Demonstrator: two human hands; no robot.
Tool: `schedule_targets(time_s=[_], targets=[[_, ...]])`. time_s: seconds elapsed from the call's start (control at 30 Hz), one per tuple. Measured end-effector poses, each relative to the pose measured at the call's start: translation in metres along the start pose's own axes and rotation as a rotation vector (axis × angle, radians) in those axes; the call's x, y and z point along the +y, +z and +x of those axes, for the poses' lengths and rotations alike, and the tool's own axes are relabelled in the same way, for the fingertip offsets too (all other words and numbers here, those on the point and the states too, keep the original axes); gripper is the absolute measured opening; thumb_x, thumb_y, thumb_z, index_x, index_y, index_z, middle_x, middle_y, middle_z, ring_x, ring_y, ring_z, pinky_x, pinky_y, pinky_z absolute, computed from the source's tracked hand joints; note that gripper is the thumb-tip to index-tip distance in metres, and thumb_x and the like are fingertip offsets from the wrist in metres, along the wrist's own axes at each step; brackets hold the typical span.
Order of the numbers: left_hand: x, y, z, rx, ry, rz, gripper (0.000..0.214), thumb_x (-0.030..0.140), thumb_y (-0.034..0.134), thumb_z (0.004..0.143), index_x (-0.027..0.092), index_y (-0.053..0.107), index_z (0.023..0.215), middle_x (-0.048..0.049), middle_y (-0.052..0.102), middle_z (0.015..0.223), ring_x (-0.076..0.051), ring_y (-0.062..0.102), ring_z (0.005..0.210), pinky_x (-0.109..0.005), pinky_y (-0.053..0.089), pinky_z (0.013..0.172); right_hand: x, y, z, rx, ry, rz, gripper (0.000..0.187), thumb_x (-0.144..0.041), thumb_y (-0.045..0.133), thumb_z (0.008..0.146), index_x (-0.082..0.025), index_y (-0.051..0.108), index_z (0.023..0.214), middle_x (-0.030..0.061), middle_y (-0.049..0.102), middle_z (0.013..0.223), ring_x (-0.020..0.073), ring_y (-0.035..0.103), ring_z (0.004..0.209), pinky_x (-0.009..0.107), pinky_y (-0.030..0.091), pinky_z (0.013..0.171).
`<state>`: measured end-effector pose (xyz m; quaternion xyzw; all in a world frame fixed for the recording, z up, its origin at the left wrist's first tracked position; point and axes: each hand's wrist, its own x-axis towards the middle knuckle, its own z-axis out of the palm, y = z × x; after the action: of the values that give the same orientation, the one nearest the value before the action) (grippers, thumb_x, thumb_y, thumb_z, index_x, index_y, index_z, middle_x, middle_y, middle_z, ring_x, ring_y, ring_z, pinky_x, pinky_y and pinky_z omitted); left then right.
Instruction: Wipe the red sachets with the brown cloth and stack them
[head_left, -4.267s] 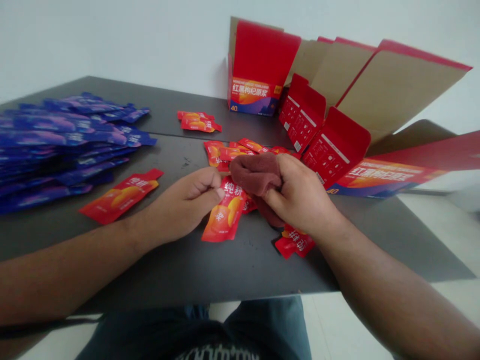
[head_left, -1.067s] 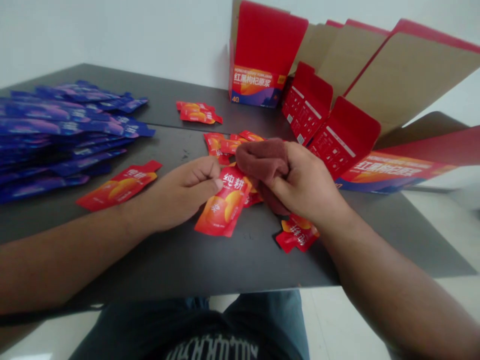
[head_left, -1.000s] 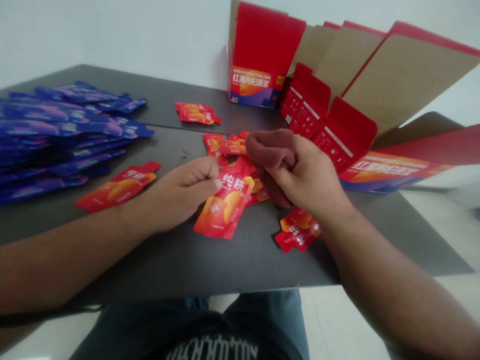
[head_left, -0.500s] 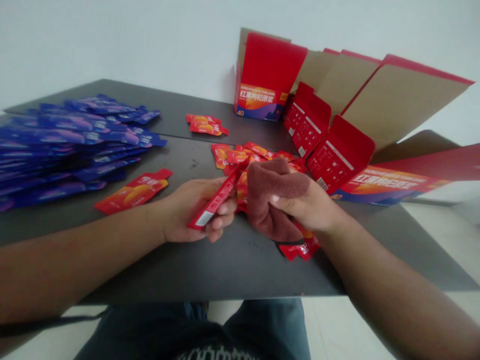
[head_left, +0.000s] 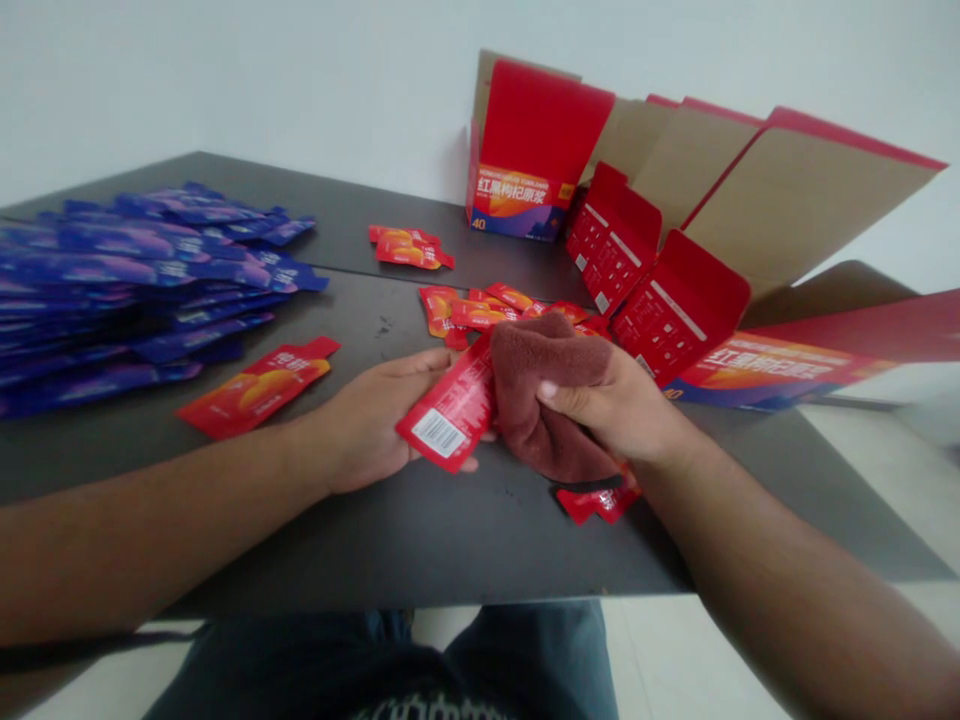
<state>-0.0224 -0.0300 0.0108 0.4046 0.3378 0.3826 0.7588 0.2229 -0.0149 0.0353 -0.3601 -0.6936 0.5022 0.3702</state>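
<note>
Sachet [head_left: 448, 408] flipped barcode-up | left hand [head_left: 371, 425] holds it | right hand [head_left: 607, 405] clutches towel [head_left: 544, 395] | red sachets [head_left: 480, 315] behind

And it's red, red, red at the centre: the sachet [head_left: 446, 415] flashes a bright red back with a black-striped barcode on a white patch, pressed against a deep maroon terry cloth [head_left: 547, 395]. Over on the left, the heap of packets [head_left: 135, 270] blazes blue and violet with pinkish swirls, while the carton [head_left: 517, 205] answers in red, orange and purple, above a dark grey table [head_left: 420, 540].
</note>
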Motion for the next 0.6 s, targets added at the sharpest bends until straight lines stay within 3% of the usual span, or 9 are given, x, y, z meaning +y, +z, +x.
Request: schedule_targets(time_s=[0.1, 0.23, 0.33, 0.43, 0.6], targets=[[0.0, 0.001, 0.002, 0.168, 0.085, 0.023, 0.013, 0.031, 0.066, 0.102, 0.02, 0.065, 0.094, -0.0016, 0.07, 0.082, -0.015, 0.068, 0.069, -0.029, 0.059, 0.069, -0.003, -0.003, 0.002, 0.018, 0.005, 0.051, 0.045, -0.061, 0.093, 0.083, -0.024, 0.078, 0.105, 0.0026, 0.081, 0.096, 0.0248, 0.079, 0.099, 0.041, 0.067, 0.09], [-0.002, -0.007, 0.003, 0.146, 0.2, 0.334, 0.022, 0.037, 0.071, 0.096, 0.022, 0.06, 0.085, 0.0022, 0.063, 0.072, -0.015, 0.057, 0.062, -0.028, 0.048, 0.061, -0.009, -0.004, 0.004, -0.062, 0.029, 0.009, 0.046, -0.062, 0.093, 0.082, -0.023, 0.075, 0.096, 0.0017, 0.08, 0.09, 0.0254, 0.079, 0.099, 0.041, 0.067, 0.089], [0.0, -0.012, 0.001, 0.163, 0.258, 0.698, 0.022, 0.039, 0.07, 0.095, 0.022, 0.063, 0.083, 0.001, 0.067, 0.075, -0.017, 0.059, 0.066, -0.029, 0.046, 0.064, -0.01, -0.002, 0.004, -0.101, 0.057, -0.026, 0.049, -0.064, 0.092, 0.082, -0.021, 0.074, 0.097, 0.0019, 0.08, 0.09, 0.0246, 0.079, 0.095, 0.039, 0.067, 0.086], [0.005, -0.011, -0.001, 0.202, 0.28, 0.87, 0.022, 0.038, 0.067, 0.094, 0.022, 0.063, 0.08, 0.0003, 0.067, 0.074, -0.019, 0.06, 0.07, -0.031, 0.044, 0.065, -0.011, -0.002, 0.002, -0.124, 0.06, -0.046, 0.047, -0.063, 0.09, 0.085, -0.021, 0.074, 0.101, 0.0022, 0.081, 0.092, 0.0233, 0.079, 0.092, 0.036, 0.066, 0.082], [0.01, -0.004, -0.005, 0.205, 0.335, 0.95, 0.023, 0.034, 0.067, 0.093, 0.023, 0.061, 0.074, 0.002, 0.063, 0.067, -0.018, 0.057, 0.067, -0.031, 0.041, 0.064, -0.017, -0.007, 0.0, 0.042, -0.058, -0.19, 0.037, -0.055, 0.082, 0.095, -0.023, 0.073, 0.111, 0.004, 0.081, 0.104, 0.0255, 0.078, 0.1, 0.038, 0.065, 0.085]])
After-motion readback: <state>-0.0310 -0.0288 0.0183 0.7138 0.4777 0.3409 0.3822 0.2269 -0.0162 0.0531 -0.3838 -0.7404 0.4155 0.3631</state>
